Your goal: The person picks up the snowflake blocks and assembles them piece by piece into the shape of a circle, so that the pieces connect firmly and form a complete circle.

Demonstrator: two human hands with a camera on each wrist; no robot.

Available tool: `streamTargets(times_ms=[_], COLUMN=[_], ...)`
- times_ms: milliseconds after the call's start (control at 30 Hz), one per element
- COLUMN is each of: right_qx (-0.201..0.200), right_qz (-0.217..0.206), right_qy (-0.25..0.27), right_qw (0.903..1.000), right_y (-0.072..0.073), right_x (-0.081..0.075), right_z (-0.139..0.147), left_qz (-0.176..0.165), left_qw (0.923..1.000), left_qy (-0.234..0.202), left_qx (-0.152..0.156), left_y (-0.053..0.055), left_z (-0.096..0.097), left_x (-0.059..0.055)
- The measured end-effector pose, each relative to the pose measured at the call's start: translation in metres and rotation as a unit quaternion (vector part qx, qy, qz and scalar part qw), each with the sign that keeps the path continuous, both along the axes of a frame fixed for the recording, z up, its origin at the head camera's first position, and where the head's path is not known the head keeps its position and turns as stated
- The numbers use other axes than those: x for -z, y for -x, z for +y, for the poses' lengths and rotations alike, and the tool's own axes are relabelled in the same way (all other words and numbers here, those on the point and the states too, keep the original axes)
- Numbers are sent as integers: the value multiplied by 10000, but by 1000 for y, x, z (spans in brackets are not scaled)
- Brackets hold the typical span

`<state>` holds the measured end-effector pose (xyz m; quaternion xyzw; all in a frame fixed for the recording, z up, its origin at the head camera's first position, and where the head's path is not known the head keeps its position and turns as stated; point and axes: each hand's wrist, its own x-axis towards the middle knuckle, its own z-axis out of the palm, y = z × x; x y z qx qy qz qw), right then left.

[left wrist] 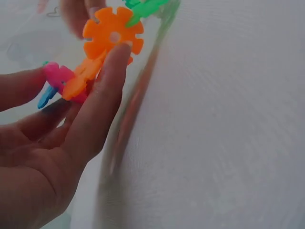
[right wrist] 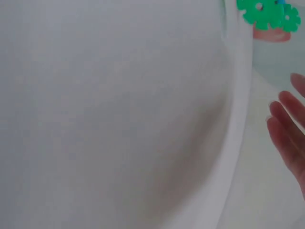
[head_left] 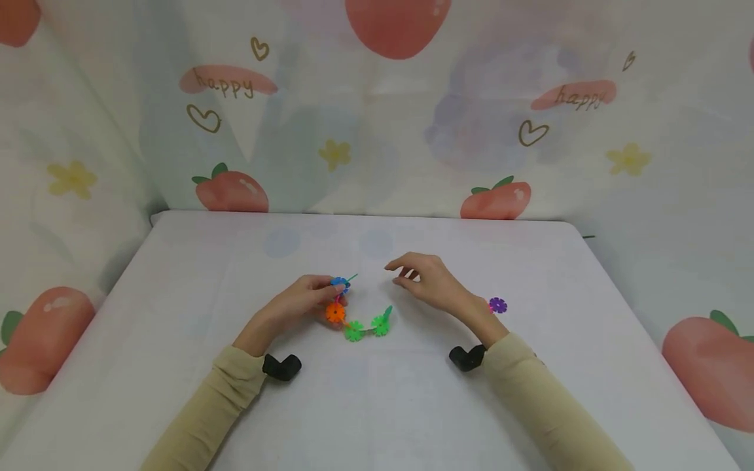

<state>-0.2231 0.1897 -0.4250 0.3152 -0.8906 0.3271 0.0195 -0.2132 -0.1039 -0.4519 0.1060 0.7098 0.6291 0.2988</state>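
My left hand [head_left: 302,297] pinches one end of a chain of interlocking plastic snowflake discs by its blue disc [head_left: 338,283]. From there the chain curves down and right through an orange disc [head_left: 335,318] to green discs [head_left: 354,335]. In the left wrist view, thumb and fingers hold pink and blue discs, and a finger lies against the orange disc [left wrist: 102,28]. To the right of the chain, my right hand [head_left: 432,281] hovers with loosely bent fingers and nothing between them. Green discs [right wrist: 262,16] show at the top of the right wrist view.
A purple disc [head_left: 498,305] with a bit of pink lies beside my right forearm, which partly hides it. Black wrist-worn pieces [head_left: 283,367] stick out at both cuffs. The white-covered table [head_left: 365,418] meets a fruit-patterned cloth backdrop [head_left: 377,150] behind.
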Motion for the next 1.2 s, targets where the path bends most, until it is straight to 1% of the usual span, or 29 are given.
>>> streamTargets(times_ms=[67,200,400,500,600,733,833,900,1000,1100,1200], right_qx=[95,305,594,728,791,740,745,824,885,916,854], right_qz=[-105,-266,-582,-946,-1385,-1871,-2019,-2041,-1964,-1848,-1667], right_qy=[-79,-230,-689,-997,-1354,-1644,-1719,-1712,-1626,-1448,-1239], right_qw=[9999,9989,9942,9878,9779,9656,9613,9604,9629,9677,9745], right_y=[-4,-14,-25,-28,-30,-28,-26,-24,-24,-24,-23], right_x=[0,1,1,-2,-7,-9,-9,-7,-5,-3,-2], right_z=[14,43,79,95,105,108,104,102,100,98,95], left_qz=[26,16,-47,-64,-44,-34,-25,-15,-19,-17,-16], left_qw=[10000,9999,9995,9994,9995,9996,9996,9996,9995,9995,9994], left_qy=[1,22,161,186,175,163,189,205,212,195,198], left_qx=[-3,-156,-252,-277,-241,-216,-223,-212,-217,-227,-268], left_y=[0,0,-2,-2,-1,0,0,0,0,1,1], left_z=[-1,-1,-2,-3,-2,-2,-3,-4,-3,-1,1], left_x=[1,0,0,-1,-1,-1,0,1,2,1,0])
